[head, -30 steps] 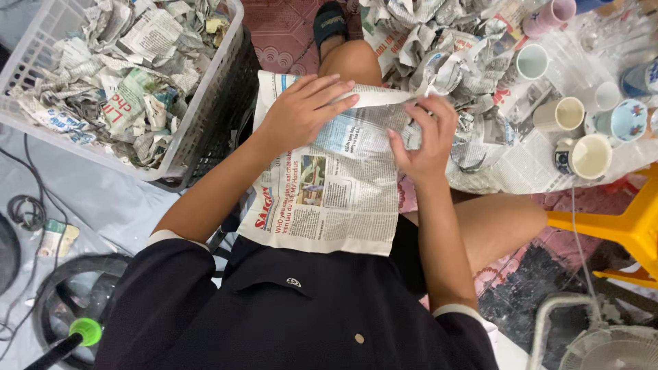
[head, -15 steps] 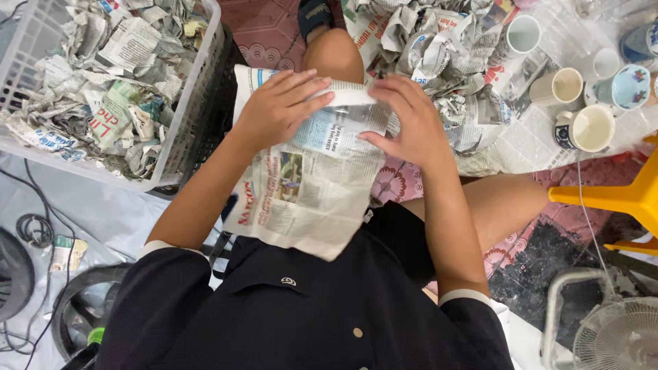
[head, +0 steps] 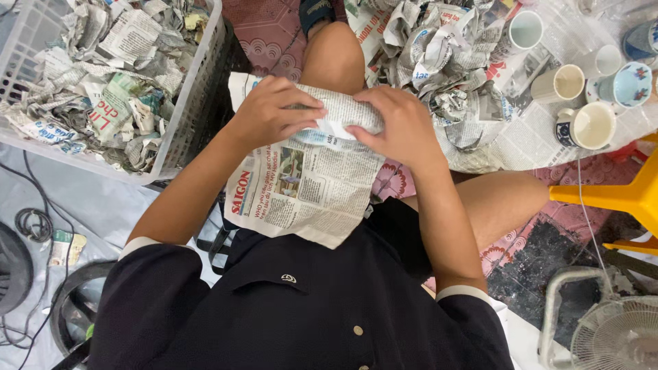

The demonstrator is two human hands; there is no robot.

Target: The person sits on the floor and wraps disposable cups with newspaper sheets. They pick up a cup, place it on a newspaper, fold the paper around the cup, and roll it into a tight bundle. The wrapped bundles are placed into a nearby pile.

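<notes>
A sheet of newspaper (head: pixel 301 188) lies over my lap, its far edge rolled up around something I cannot see. My left hand (head: pixel 273 109) grips the left end of that roll, fingers curled over the top. My right hand (head: pixel 397 127) presses down on the right end, fingers wrapped around the paper. Both hands touch the same bundle above my bare knee (head: pixel 334 51).
A white plastic basket (head: pixel 195 103) full of crumpled newspaper bundles stands at the left. At the right lie more paper-wrapped pieces (head: pixel 439 55) and several ceramic cups (head: pixel 582 123). A yellow stool (head: pixel 617 199), a fan (head: pixel 617 336) and cables (head: pixel 27 223) surround me.
The sheet's far edge has been rolled toward me over the hidden item. Both hands have closed together on the roll; before, they were spread flat on the paper.
</notes>
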